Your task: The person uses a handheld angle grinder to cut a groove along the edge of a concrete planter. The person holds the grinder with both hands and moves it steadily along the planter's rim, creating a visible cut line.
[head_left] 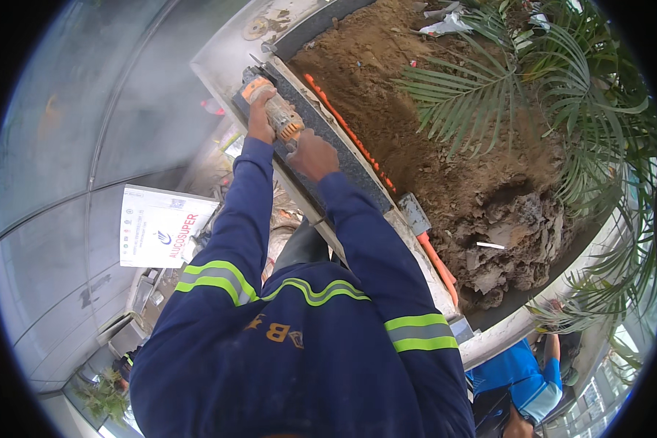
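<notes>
- We start with the curved planter (489, 349), heaped with soil (376, 80); pale haze (204, 66) hangs by its far end and could blur our view of the tool's head.
- Along its edge runs the dark stone slab (343, 148); if it's loosely seated, pressure could shift or chip it.
- Over the slab's far end, there's our power tool (282, 117), head pointing away; contact we can't make out, but a bad angle could make it kick.
- Nearer us, an orange-handled flat blade (415, 214) lies at the soil's edge; a knock could tip it in.
- Right hand (314, 155): fingers curled round the tool's rear; slack there could let it twist.
- Left hand (260, 122): fingers wrapped near the head, exposed if they slip forward.
</notes>
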Available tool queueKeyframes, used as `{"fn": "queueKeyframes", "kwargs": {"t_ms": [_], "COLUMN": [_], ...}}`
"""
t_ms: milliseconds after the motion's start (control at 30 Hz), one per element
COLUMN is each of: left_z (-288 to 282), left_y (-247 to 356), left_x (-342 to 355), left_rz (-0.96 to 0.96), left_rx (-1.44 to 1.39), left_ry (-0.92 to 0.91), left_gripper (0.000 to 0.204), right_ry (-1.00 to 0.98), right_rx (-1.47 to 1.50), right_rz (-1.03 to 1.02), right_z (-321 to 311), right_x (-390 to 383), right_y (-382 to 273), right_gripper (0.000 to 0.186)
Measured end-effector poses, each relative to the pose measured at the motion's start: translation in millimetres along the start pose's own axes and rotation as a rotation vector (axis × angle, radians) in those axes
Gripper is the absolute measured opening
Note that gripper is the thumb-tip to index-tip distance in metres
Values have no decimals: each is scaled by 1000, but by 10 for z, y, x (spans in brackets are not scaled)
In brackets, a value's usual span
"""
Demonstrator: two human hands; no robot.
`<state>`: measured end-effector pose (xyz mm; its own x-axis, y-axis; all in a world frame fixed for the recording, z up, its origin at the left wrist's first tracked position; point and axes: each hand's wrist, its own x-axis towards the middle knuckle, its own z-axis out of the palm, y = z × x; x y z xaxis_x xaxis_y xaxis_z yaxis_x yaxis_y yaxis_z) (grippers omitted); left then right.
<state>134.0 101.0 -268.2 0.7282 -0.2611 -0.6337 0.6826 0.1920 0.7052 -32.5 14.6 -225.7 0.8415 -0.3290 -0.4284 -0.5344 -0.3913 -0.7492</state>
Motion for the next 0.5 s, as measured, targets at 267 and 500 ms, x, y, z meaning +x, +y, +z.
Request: {"fn": "queueKeyframes", "kwargs": {"t_ms": [267, 500], "left_z": [170, 106], "left_y": [-73, -35], "left_x": [-229, -94], "left_rz": [50, 34], "left_rx": [26, -10], "left_ry": [-12, -18], "left_gripper": [48, 49], "right_ry": [34, 18], "right_rx": [-64, 11], "right_rz": [-6, -13], "right_z": [-62, -81], "right_x": [-132, -44], "right_y": [76, 18], "right_gripper": [38, 40]}}
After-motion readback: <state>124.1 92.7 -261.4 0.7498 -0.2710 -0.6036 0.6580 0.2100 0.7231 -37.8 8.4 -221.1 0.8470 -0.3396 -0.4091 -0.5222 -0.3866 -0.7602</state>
